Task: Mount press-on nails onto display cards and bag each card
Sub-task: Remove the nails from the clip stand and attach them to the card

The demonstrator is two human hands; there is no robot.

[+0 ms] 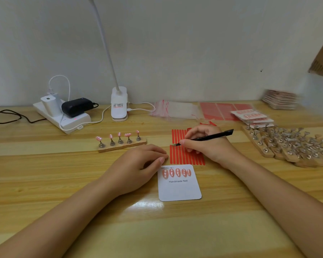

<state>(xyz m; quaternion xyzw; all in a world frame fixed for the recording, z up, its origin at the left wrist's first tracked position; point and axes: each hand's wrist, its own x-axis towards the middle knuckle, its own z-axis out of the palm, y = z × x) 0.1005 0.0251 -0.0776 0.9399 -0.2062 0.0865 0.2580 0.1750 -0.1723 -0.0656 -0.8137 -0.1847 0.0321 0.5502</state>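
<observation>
Right, my right hand (203, 144) pinches the tweezers (205, 138) over the red adhesive strips (183, 157), left hand (138, 164) relaxed, holding nothing beside the display card (179, 189); strips prob thin, floppy & sticky, so lift by an end w/ tips.

display card (179, 189) reads "Handmade Nail", corner print illegible

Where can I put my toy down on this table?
The bare wood near you, below the display card and between the arms, is free. So is the left stretch in front of the power strip. The right side is crowded with nail stands, cards and bags.
</observation>
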